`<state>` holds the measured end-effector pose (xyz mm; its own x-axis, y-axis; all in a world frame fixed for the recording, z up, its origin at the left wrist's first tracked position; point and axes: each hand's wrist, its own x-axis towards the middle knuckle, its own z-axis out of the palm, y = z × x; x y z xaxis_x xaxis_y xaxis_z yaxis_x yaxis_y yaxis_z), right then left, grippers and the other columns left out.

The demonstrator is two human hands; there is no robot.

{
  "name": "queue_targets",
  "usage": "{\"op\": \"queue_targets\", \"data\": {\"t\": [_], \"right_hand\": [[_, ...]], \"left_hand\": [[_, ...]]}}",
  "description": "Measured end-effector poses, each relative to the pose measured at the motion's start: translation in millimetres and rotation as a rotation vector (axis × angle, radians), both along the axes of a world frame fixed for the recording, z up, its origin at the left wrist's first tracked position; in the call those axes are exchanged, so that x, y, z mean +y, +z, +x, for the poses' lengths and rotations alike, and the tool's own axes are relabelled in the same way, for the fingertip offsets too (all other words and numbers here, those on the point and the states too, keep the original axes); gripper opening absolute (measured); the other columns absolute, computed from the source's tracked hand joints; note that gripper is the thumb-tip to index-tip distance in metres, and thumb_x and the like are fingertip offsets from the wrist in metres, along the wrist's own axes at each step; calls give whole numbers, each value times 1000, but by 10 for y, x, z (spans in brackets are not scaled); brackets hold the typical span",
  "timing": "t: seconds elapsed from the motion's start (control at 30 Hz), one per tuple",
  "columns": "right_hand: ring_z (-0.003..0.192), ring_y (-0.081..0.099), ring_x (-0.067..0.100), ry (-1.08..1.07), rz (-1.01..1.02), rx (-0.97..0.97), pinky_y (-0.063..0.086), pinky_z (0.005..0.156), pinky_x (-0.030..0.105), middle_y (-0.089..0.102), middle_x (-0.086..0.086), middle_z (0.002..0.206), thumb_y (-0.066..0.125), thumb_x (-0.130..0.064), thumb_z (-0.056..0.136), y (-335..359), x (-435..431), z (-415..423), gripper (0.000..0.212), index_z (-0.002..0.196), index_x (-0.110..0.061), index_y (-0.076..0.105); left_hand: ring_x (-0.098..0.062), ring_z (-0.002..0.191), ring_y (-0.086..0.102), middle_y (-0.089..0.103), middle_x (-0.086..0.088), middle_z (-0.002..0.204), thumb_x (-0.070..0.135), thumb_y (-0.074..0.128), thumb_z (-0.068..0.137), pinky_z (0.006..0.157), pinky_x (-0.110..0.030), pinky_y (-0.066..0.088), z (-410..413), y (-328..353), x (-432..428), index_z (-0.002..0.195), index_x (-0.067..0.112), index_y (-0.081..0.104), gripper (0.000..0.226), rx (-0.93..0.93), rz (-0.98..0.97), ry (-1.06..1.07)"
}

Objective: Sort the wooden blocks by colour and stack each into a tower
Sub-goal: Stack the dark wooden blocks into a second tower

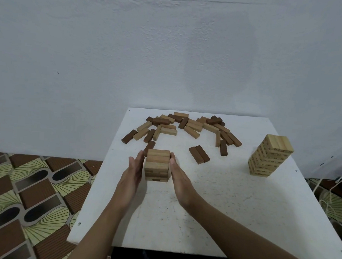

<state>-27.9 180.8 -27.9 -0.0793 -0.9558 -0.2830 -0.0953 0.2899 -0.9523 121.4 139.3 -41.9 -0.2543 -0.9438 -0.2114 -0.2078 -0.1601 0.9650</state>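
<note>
A short tower of light tan blocks [157,165] stands on the white table [211,209], left of centre. My left hand [134,170] presses flat against its left side with straight fingers. My right hand [179,174] presses flat against its right side. A taller tower of pale blocks [270,155] stands near the right edge. A loose pile of mixed tan and dark brown blocks [186,127] lies scattered at the back. Two dark brown blocks [199,154] lie side by side right of the short tower.
The table stands against a pale wall [169,51]. A patterned brown and green floor mat [26,201] lies to the left below the table's edge. White cords [338,187] hang beyond the right edge.
</note>
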Motion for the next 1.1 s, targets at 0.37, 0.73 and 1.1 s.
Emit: {"op": "queue_targets", "data": {"t": [0.37, 0.73, 1.1], "right_hand": [[143, 33, 19, -40, 43, -37, 22, 119, 35, 28, 0, 159, 17, -72, 83, 24, -3, 105, 82, 157, -38, 10], [137, 34, 11, -29, 23, -33, 21, 114, 27, 28, -2, 159, 18, -72, 84, 8, -3, 96, 81, 157, -38, 11], [137, 40, 9, 119, -227, 535, 36, 112, 31, 44, -6, 151, 77, -41, 84, 45, -182, -477, 83, 153, -23, 34]], "left_hand": [[-12, 149, 32, 34, 22, 148, 79, 11, 93, 123, -35, 24, 14, -63, 34, 148, 63, 26, 60, -25, -23, -70], [25, 119, 37, 36, 50, 124, 61, 23, 100, 117, -23, 26, 18, 5, 71, 136, 69, 30, 37, -42, -96, -102], [12, 134, 43, 51, 35, 141, 44, 89, 71, 105, -21, 42, 362, 223, -489, 146, 46, 45, 87, -285, -377, -304]]}}
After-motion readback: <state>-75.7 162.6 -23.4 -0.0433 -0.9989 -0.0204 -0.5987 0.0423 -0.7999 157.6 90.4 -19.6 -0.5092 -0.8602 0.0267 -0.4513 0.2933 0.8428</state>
